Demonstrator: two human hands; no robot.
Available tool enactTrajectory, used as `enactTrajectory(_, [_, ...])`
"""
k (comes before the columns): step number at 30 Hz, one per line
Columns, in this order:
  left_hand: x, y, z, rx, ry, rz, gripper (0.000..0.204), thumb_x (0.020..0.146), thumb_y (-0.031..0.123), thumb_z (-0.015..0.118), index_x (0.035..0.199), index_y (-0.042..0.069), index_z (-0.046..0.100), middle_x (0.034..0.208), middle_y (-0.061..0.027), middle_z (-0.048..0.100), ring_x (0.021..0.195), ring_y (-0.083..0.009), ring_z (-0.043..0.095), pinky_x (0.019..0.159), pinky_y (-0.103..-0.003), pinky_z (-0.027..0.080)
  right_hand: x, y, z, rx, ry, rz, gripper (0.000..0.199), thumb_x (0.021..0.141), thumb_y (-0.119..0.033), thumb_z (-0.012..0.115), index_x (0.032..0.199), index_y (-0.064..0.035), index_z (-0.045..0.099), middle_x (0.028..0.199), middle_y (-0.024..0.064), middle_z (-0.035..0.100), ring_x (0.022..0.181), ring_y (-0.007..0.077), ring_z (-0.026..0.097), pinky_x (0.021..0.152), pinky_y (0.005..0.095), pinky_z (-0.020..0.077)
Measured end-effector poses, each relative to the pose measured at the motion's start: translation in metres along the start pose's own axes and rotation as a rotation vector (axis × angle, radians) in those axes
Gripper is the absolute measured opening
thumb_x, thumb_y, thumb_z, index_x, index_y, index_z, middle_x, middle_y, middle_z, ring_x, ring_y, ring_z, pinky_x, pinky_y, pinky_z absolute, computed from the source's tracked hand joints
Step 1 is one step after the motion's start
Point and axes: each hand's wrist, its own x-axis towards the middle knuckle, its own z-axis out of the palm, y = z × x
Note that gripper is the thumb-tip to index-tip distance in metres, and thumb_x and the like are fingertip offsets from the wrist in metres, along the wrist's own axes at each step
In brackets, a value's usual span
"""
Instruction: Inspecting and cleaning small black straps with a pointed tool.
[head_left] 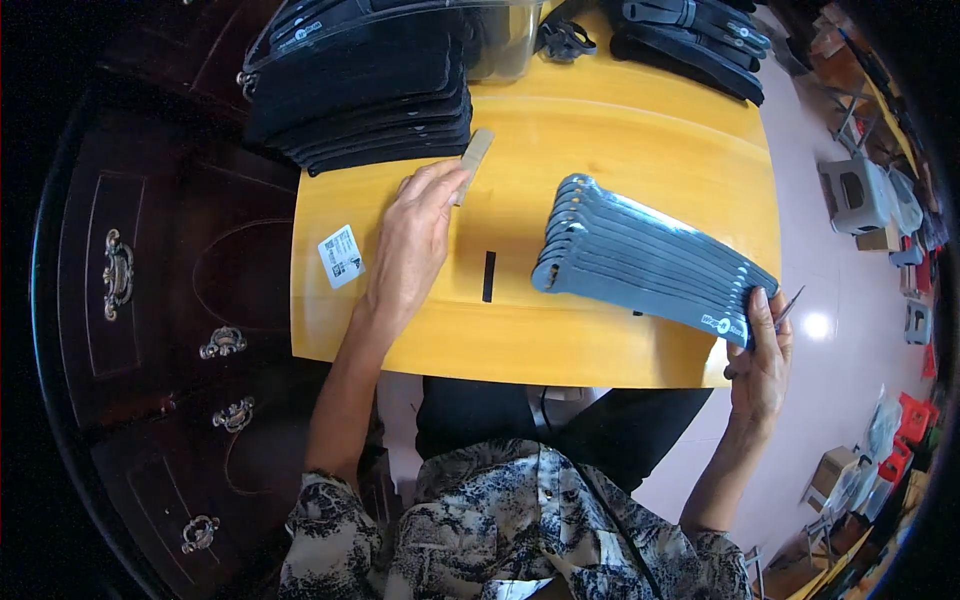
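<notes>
My left hand (pixel 412 235) is closed on a narrow tan strip (pixel 478 152), just in front of the black stack. At the right of the table, my right hand (pixel 765 350) grips the end of a fanned set of dark grey straps (pixel 640 255) with rounded, holed ends and pale print. A thin pointed metal tool (pixel 792 303) also sticks out from the right hand's fingers; its kind is mostly hidden. Between the hands a short black strip (pixel 489 277) lies on the yellow table (pixel 520 345). A white printed label (pixel 342 256) rests left of my left hand.
A tall stack of black fabric pieces (pixel 365 100) stands at the back left, beside a clear plastic bin (pixel 505 45). More black straps (pixel 690 55) and a small black item (pixel 568 40) lie at the back right. Dark wooden drawers (pixel 200 240) border the left side.
</notes>
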Motion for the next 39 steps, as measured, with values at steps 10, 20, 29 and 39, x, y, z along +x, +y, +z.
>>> enactTrajectory(10, [-0.018,0.002,0.004,-0.111,-0.092,-0.065,0.034,0.079,-0.003,0.063,0.113,0.0,0.059,0.116,-0.0125,0.058,0.094,-0.022,0.061,0.079,-0.03,0.051,0.042,0.003,0.035,-0.157,0.076,0.093,0.009,0.091,-0.021,0.059,0.097,-0.0139,0.056,0.064,-0.0062,0.055,0.039,-0.0013,0.037,0.032,0.0137,0.0214])
enactTrajectory(20, [-0.013,-0.019,0.006,-0.369,-0.094,-0.166,0.057,0.072,-0.001,0.071,0.125,0.006,0.051,0.118,-0.0116,0.053,0.082,-0.0194,0.063,0.071,-0.029,0.053,0.079,0.008,0.073,-0.223,-0.113,0.1,0.014,0.09,-0.027,0.06,0.091,-0.013,0.061,0.058,-0.0069,0.052,0.04,-0.0008,0.038,0.033,0.0147,0.022])
enactTrajectory(29, [0.021,-0.035,-0.011,-0.427,-0.398,-0.157,0.096,0.057,-0.001,0.08,0.14,0.017,0.035,0.128,-0.0049,0.051,0.07,-0.0112,0.049,0.059,-0.022,0.045,0.084,0.009,0.076,-0.239,-0.066,0.155,0.014,0.09,-0.026,0.06,0.092,-0.0121,0.06,0.06,-0.0069,0.053,0.037,-0.0006,0.036,0.032,0.0154,0.0201])
enactTrajectory(39, [0.03,-0.038,-0.006,-0.449,-0.463,-0.219,0.105,0.055,0.0,0.081,0.144,0.016,0.027,0.135,-0.0013,0.048,0.064,-0.0104,0.047,0.057,-0.022,0.045,0.082,0.005,0.08,-0.267,-0.103,0.162,0.017,0.09,-0.025,0.061,0.098,-0.0102,0.061,0.062,-0.0067,0.054,0.04,-0.0009,0.039,0.034,0.0143,0.0225])
